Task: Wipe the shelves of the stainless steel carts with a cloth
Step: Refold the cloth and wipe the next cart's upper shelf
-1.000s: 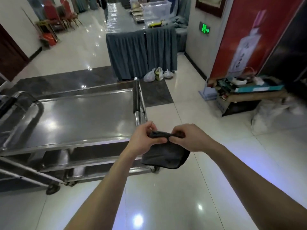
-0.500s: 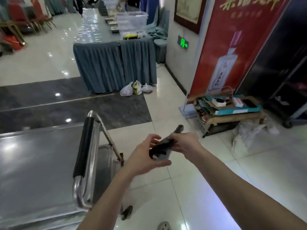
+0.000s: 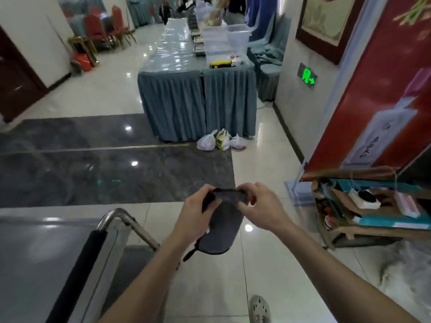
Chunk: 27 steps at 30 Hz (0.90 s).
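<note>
- Cloth [image 3: 222, 226], dark grey, hangs in the air between my two hands, over the pale floor tiles and just right of the cart.
- My left hand [image 3: 194, 216] grips its upper left edge, the fingers curled around the fabric.
- My right hand [image 3: 262, 206] pinches the upper right edge, thumb and fingers closed on it.
- The steel cart [image 3: 35, 264] is at the lower left; its top shelf is shiny, and the black-padded handle [image 3: 79, 271] stands beside my left forearm.
- Farther ahead is a long table [image 3: 198, 106] with a blue skirt, and plastic bags [image 3: 219, 142] lie at its foot.
</note>
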Tool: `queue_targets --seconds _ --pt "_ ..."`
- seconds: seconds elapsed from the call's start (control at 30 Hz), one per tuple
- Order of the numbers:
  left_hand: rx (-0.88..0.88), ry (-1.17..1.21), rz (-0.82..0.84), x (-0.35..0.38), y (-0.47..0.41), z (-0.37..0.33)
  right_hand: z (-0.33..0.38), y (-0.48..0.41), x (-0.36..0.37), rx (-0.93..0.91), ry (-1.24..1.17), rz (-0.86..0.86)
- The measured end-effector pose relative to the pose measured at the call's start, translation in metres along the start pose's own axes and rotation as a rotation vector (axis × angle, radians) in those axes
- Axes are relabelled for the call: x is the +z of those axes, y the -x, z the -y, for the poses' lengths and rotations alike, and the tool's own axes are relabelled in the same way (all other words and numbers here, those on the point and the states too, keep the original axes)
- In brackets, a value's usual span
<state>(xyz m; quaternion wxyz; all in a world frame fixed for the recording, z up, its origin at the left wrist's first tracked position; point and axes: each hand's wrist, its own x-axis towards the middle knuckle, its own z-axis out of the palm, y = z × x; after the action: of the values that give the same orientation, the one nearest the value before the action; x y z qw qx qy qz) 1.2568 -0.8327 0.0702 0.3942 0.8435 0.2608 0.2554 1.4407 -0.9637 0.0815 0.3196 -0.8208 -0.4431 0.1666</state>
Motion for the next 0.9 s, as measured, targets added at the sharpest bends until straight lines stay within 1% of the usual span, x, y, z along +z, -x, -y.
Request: queue_targets --seconds 0.03,0.1,0.17,0.23,0.3,0.37,0.47,0.53,0.67,0.8,0.9 --pt "-0.047 -0.006 -0.028 -0.004 -0.015 0.006 0.0 -0.024 0.001 -0.082 0.026 0.027" --pt "-0.148 -0.007 -0.066 -0.017 -0.039 0.02 0.01 -0.072 0.004 -0.266 -0.014 0.087" --pt "-0.202 -0.011 -0.13 -0.033 -0.061 0.033 0.031 -0.12 0.01 -0.44 -0.043 0.165" --pt "-0.273 -0.024 -0.256 -0.048 -0.076 0.047 0.057 -0.164 0.016 -0.519 -0.069 0.288" --pt "-0.318 -0.061 -0.375 -0.061 -0.086 0.061 0.079 -0.202 0.028 -0.494 -0.127 0.423" --pt "-0.339 -0.082 -0.448 -0.073 -0.1 0.078 0.1 -0.239 0.045 -0.465 -0.149 0.544" --pt "-0.387 -0.064 -0.533 -0.09 -0.131 0.108 0.123 -0.294 0.073 -0.486 -0.142 0.657" --pt "-0.395 -0.053 -0.578 -0.101 -0.155 0.131 0.133 -0.333 0.094 -0.485 -0.135 0.688" --pt "-0.428 -0.017 -0.604 -0.125 -0.211 0.172 0.149 -0.41 0.124 -0.414 -0.165 0.725" --pt "-0.453 0.009 -0.592 -0.154 -0.259 0.196 0.181 -0.485 0.145 -0.472 -0.137 0.718" --pt "-0.498 -0.004 -0.635 -0.174 -0.284 0.21 0.212 -0.524 0.166 -0.573 -0.108 0.786"
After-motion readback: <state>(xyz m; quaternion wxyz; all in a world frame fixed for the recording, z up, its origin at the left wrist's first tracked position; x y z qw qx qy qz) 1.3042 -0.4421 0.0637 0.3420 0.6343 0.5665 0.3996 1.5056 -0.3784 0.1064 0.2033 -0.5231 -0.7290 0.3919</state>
